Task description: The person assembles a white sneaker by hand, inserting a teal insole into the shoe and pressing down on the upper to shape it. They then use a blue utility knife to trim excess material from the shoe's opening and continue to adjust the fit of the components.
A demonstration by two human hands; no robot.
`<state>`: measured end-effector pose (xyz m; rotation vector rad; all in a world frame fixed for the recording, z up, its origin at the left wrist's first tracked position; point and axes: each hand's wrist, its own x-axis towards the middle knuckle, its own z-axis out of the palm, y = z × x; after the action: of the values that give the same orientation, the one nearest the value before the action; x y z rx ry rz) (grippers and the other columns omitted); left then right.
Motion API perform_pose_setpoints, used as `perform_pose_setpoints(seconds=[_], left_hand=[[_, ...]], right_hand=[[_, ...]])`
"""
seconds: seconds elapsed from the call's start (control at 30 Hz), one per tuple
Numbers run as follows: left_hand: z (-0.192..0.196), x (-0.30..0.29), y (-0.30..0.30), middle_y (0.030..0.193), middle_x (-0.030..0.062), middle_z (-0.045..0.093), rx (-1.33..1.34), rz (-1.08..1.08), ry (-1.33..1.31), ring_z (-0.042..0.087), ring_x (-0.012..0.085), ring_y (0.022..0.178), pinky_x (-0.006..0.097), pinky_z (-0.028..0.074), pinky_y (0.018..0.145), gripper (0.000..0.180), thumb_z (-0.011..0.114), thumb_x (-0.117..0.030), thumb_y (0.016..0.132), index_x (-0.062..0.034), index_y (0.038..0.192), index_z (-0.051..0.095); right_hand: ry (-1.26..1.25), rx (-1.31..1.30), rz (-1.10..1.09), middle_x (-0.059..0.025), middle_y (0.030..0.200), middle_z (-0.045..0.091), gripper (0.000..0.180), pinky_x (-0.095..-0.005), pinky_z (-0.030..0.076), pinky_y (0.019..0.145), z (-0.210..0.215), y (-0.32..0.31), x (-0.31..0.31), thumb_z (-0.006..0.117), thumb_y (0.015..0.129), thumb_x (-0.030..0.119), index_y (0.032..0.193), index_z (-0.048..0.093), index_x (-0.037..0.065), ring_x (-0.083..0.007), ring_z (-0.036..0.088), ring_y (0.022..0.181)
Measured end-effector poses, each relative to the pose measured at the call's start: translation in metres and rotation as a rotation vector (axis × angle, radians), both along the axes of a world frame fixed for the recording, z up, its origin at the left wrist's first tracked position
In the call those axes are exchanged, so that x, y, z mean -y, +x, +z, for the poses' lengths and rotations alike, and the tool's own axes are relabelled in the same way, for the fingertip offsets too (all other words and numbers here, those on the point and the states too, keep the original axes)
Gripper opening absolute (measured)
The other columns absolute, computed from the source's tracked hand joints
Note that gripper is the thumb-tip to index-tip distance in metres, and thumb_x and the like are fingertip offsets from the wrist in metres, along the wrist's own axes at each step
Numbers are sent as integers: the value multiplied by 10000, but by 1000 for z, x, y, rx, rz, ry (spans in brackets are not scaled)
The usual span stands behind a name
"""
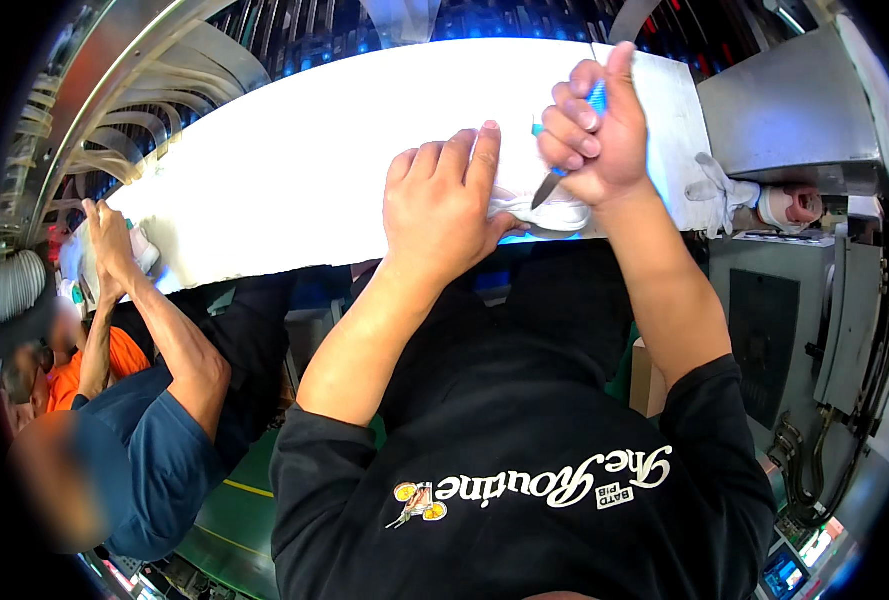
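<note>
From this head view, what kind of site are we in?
Likely a factory production line. A bright backlit work surface has metal machine housings beside it. The right hand holds a blue-handled blade over a white shoe part that the left hand steadies. A co-worker's hands work alongside.

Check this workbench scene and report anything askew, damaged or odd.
Nothing looks damaged or spilled. The right hand grips a blue-handled knife, blade down on a white shoe at the edge of the brightly lit table, while the left hand presses beside it. A white glove hangs off the table's right end, loose but not clearly misplaced.
</note>
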<state>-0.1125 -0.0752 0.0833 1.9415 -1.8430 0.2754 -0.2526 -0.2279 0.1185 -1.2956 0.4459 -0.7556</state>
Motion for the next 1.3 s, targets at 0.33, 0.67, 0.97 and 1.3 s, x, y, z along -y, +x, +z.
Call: perform_pose_setpoints(seconds=[0.33, 0.67, 0.97, 1.3], left_hand=[[-2, 2, 0, 1272, 137, 751, 29, 3, 1, 724, 296, 1075, 439, 529, 956, 989, 1035, -402, 622, -78, 1481, 666], [-1, 6, -4, 1298, 136, 745, 10, 29, 22, 721, 291, 1108, 453, 527, 967, 980, 1026, -439, 647, -75, 1479, 658], [6, 2, -2, 1411, 156, 697, -18, -5, 111, 692, 337, 1217, 477, 501, 1053, 1047, 1010, -411, 658, -71, 1550, 578], [21, -6, 7, 1523, 183, 639, -194, -81, 212, 615, 391, 1361, 521, 421, 1160, 796, 868, -316, 898, -86, 1592, 552]], right_hand=[[-1060, -818, 46, -164, 1429, 632, 760, -453, 534, 1127, 2, -49, -7, 930, 812, 481, 1414, 653, 110, -350, 643, 1333], [-991, -948, 7, -206, 1205, 721, 757, -450, 604, 941, 8, -32, -23, 897, 830, 428, 1391, 554, 53, -379, 748, 1077], [-1015, -902, -43, -175, 1316, 708, 647, -441, 597, 990, -3, -36, -27, 860, 922, 438, 1370, 589, 60, -359, 739, 1152], [-926, -682, -14, -176, 1347, 713, 420, -468, 552, 1077, -21, -49, -12, 727, 1056, 372, 1336, 630, 74, -390, 705, 1224]])
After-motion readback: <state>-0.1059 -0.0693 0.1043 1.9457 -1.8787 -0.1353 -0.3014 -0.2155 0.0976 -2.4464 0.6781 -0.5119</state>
